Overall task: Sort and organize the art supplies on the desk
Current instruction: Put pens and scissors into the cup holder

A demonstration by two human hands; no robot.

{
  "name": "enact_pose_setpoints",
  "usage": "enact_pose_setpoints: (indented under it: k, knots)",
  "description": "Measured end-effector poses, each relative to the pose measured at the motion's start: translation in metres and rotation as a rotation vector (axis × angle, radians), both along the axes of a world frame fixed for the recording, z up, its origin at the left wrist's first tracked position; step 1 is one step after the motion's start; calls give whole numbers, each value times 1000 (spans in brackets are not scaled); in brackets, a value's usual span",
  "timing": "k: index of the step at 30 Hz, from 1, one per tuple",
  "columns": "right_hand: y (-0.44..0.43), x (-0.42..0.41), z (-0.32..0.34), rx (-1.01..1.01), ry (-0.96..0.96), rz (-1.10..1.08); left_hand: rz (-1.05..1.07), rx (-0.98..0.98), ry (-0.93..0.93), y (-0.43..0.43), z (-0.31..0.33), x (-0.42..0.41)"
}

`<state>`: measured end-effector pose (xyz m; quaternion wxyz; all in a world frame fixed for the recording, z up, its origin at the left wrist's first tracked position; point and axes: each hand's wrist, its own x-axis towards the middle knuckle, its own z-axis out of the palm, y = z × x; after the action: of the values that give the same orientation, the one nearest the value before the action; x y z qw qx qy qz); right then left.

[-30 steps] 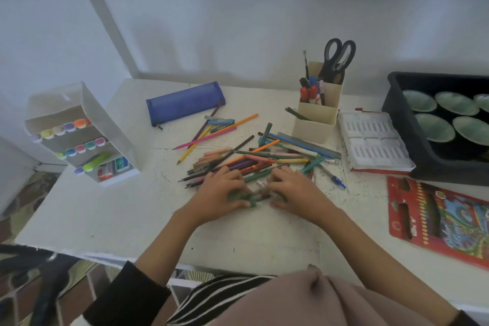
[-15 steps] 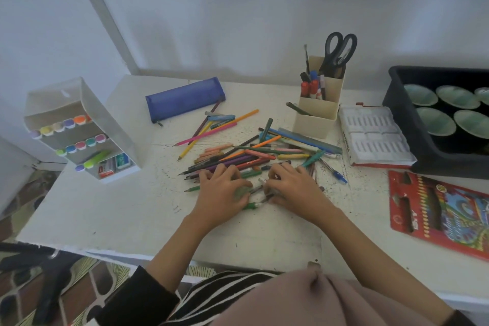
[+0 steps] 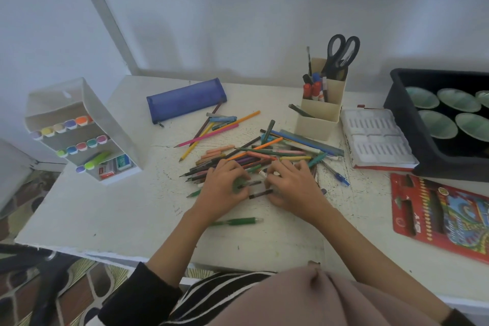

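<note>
Gathering goes best if the left hand (image 3: 223, 188) and right hand (image 3: 293, 188) square the short stubs (image 3: 260, 193) end to end, pressed flat, before lifting, so none roll back among the pencils (image 3: 254, 156). Each grip is curled round those dark stubs, though blur hides how many each one holds. Those pencils lie criss-crossed in many colours on the worktop (image 3: 105, 214) just in front of the holder (image 3: 318, 119), with one green pen (image 3: 235, 221) farther out from it, past the wrists.

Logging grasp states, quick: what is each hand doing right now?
Left hand: fingers curled, gripping pencils at the pile's near edge.
Right hand: fingers curled, gripping pencils too.
</note>
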<state>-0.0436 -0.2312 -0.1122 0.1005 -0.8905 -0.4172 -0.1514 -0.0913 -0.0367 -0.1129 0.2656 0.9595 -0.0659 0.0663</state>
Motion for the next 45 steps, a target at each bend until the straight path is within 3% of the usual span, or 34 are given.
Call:
enact_pose_setpoints:
  k: [5,9,14,17,21,27,32,34,39,42,45]
  knots:
    - [-1,0,4,119,153,117,-64,-137,3,15,4,2]
    - [1,-2,5,170,252,192,-204,95,-39,16,1,3]
    - [2,0,15,478,412,157,-225,201,-67,8,5,1]
    - [2,5,23,642,546,123,-159,93,-29,6,12,6]
    - [2,9,26,703,582,14,-170,-31,95,5,23,13]
    - [2,19,32,919,682,-152,-150,-362,-25,-1,38,25]
    - [-3,33,46,1086,778,-244,-153,-346,-195,-3,59,44]
    - [-8,42,55,1129,723,-256,-142,-348,-267,-4,73,54]
    - [-30,74,88,1073,333,-337,-63,-496,-459,-18,113,83]
    - [-40,92,105,950,139,-390,-36,-534,-486,-36,123,107]
    - [-46,109,107,792,87,-468,-26,-477,-459,-56,118,136]
